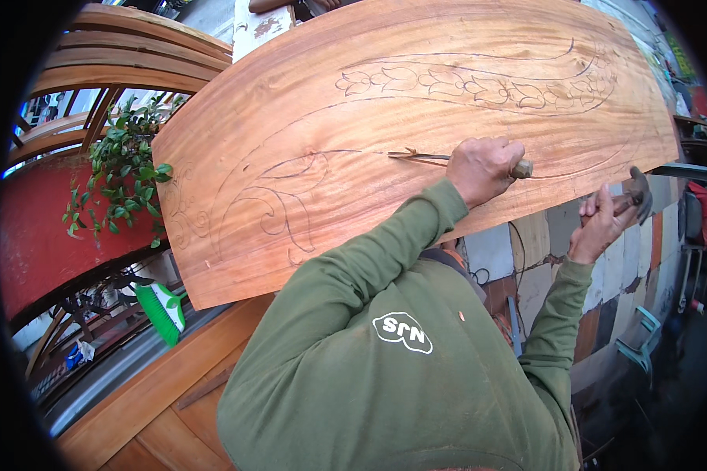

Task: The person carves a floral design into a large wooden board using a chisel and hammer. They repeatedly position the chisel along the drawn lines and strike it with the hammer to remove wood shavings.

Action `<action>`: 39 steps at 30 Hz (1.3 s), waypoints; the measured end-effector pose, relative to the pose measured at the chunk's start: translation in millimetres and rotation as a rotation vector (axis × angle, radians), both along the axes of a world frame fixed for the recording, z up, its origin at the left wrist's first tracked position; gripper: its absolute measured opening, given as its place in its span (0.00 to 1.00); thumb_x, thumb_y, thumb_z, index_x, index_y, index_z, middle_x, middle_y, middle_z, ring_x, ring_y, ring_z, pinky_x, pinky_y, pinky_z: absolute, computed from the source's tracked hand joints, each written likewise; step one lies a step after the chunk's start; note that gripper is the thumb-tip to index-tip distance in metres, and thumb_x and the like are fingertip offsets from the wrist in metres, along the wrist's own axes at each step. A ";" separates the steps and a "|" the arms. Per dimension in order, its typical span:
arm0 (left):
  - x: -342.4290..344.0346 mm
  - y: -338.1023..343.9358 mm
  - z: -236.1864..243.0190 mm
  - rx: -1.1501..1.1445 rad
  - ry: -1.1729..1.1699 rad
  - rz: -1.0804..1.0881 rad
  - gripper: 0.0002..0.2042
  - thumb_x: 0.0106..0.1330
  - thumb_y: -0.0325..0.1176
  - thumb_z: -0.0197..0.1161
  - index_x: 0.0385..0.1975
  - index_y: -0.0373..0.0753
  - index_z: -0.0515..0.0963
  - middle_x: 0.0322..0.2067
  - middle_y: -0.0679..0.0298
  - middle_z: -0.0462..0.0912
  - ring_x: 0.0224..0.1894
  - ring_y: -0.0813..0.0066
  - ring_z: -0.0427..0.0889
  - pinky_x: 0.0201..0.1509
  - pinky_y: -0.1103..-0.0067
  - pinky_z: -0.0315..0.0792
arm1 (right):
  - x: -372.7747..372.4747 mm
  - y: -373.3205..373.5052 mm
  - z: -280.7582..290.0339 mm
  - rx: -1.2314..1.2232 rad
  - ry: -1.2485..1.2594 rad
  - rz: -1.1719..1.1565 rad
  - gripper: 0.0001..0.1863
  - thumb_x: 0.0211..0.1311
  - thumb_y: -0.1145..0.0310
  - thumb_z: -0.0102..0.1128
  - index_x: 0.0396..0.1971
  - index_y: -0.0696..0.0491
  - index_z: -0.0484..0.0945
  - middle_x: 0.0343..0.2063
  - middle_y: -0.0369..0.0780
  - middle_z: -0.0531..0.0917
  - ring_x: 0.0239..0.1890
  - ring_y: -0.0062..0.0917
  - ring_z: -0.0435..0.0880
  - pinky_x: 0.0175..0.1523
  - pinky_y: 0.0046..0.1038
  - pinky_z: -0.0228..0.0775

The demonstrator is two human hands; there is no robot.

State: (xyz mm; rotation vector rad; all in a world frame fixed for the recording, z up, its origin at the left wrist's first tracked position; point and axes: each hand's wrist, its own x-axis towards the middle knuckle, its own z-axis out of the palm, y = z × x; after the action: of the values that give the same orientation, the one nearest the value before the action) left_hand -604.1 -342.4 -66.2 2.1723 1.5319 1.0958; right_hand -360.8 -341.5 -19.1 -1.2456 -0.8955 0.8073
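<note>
A broad reddish-brown wooden board point(306, 208) lies in front of me, drawn over with dark outlines of scrolls, leaves and a row of flowers. My left hand point(485, 169) is wrapped round the handle of a chisel point(522, 169). Its blade points left and rests on the board at the end of a curved line, with a curl of wood at its tip. Off the board's near right edge, my right hand point(595, 226) grips a hammer point(642, 195). The hammer's dark head is apart from the chisel's handle end.
Slatted wooden furniture point(126, 55) and a leafy plant point(130, 161) stand left, by a red surface point(43, 216). A green-and-white brush point(161, 310) sits below them. Wooden panelling point(165, 408) is at lower left. Patchwork tiles point(605, 290) cover the floor at right. Another person's arm point(271, 5) shows at the top.
</note>
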 end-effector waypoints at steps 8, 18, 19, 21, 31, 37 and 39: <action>2.4 8.5 -3.5 -0.013 0.006 -0.009 0.11 0.62 0.38 0.72 0.34 0.45 0.76 0.27 0.62 0.80 0.31 0.56 0.86 0.30 0.63 0.78 | -53.4 -41.3 -48.2 -0.125 -0.436 0.165 0.22 0.75 0.74 0.65 0.65 0.50 0.74 0.28 0.30 0.74 0.24 0.10 0.69 0.28 0.19 0.65; -4.6 5.8 1.8 0.041 -0.061 -0.001 0.12 0.60 0.38 0.75 0.33 0.45 0.77 0.25 0.61 0.81 0.29 0.58 0.85 0.29 0.64 0.78 | -44.5 8.8 -19.3 -0.036 0.248 -0.033 0.29 0.74 0.78 0.61 0.69 0.42 0.64 0.25 0.30 0.67 0.20 0.15 0.69 0.24 0.21 0.66; -10.2 5.0 10.4 0.052 -0.072 -0.002 0.12 0.60 0.38 0.76 0.32 0.45 0.77 0.25 0.61 0.81 0.27 0.58 0.85 0.28 0.64 0.78 | -51.2 9.4 -26.2 -0.074 0.247 0.006 0.30 0.74 0.78 0.61 0.70 0.41 0.64 0.26 0.30 0.68 0.21 0.15 0.69 0.24 0.21 0.67; -29.7 7.6 33.0 0.156 -0.179 0.038 0.11 0.62 0.36 0.76 0.31 0.44 0.78 0.23 0.63 0.82 0.24 0.65 0.84 0.26 0.68 0.78 | -60.2 13.9 -49.3 -0.107 0.236 0.068 0.31 0.73 0.79 0.62 0.70 0.41 0.64 0.27 0.30 0.68 0.21 0.15 0.69 0.24 0.22 0.68; -107.2 -51.9 83.3 0.133 -0.525 0.257 0.11 0.63 0.20 0.75 0.31 0.39 0.77 0.22 0.67 0.81 0.23 0.82 0.80 0.25 0.81 0.73 | -60.3 25.3 -71.9 -0.148 0.206 0.159 0.24 0.71 0.80 0.63 0.60 0.43 0.67 0.28 0.30 0.69 0.21 0.16 0.70 0.24 0.23 0.69; -159.0 -65.2 160.0 0.422 -0.711 0.146 0.08 0.65 0.24 0.73 0.37 0.37 0.79 0.28 0.63 0.80 0.25 0.76 0.80 0.28 0.77 0.77 | -53.4 23.6 -83.0 -0.177 0.209 0.167 0.27 0.71 0.80 0.63 0.64 0.42 0.66 0.31 0.32 0.73 0.21 0.17 0.71 0.25 0.24 0.70; -140.7 -33.7 134.2 0.281 -0.431 0.400 0.09 0.65 0.29 0.78 0.35 0.37 0.82 0.25 0.63 0.82 0.23 0.74 0.81 0.26 0.78 0.75 | -53.9 19.9 -81.3 -0.162 0.193 0.146 0.29 0.71 0.81 0.63 0.66 0.42 0.66 0.32 0.32 0.74 0.21 0.17 0.71 0.25 0.24 0.70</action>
State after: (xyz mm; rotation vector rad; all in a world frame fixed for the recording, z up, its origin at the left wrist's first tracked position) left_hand -744.8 -376.1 68.0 1.6468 1.7160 1.8633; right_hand -414.7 -321.7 -100.4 -1.2279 -0.7822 1.1154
